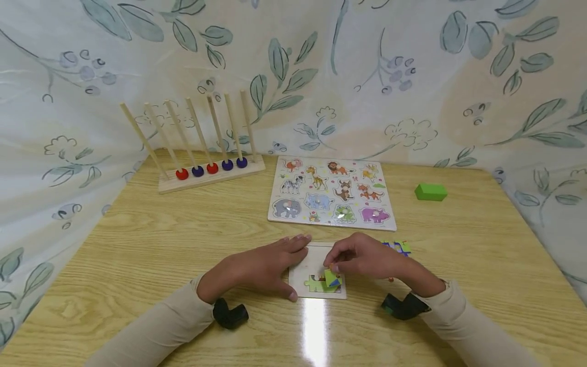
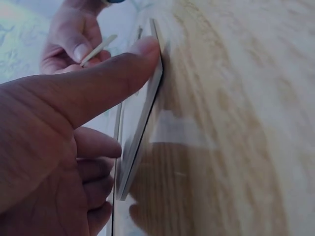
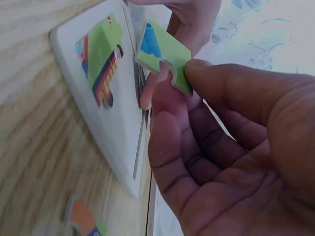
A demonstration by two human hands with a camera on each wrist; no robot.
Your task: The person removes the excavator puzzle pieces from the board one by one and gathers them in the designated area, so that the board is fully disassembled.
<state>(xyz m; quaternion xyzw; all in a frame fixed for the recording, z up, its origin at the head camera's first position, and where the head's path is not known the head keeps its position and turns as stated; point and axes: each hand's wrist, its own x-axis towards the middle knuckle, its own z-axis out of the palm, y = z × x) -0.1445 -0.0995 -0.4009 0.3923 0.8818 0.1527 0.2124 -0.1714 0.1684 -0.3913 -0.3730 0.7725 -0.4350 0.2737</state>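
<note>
A small white puzzle board (image 1: 299,290) lies on the table, with joined green puzzle pieces (image 3: 106,54) set along one side of it. My left hand (image 1: 275,265) rests at the board's left edge, its fingers extended, the thumb on the near corner. Between thumb and fingertips my right hand (image 1: 367,256) pinches a green puzzle piece (image 3: 165,49) with a blue shape on it. That piece is tilted and held over the board. Loose puzzle pieces (image 1: 401,247) lie beyond the right wrist, partly hidden. An orange puzzle piece (image 3: 83,216) lies beside the board in the right wrist view.
Behind the hands lies an animal knob puzzle (image 1: 300,186). A wooden peg stand (image 1: 211,176) with red and blue beads stands at the back left, and a green block (image 1: 431,192) sits at the right. A patterned cloth (image 1: 321,76) hangs behind the table.
</note>
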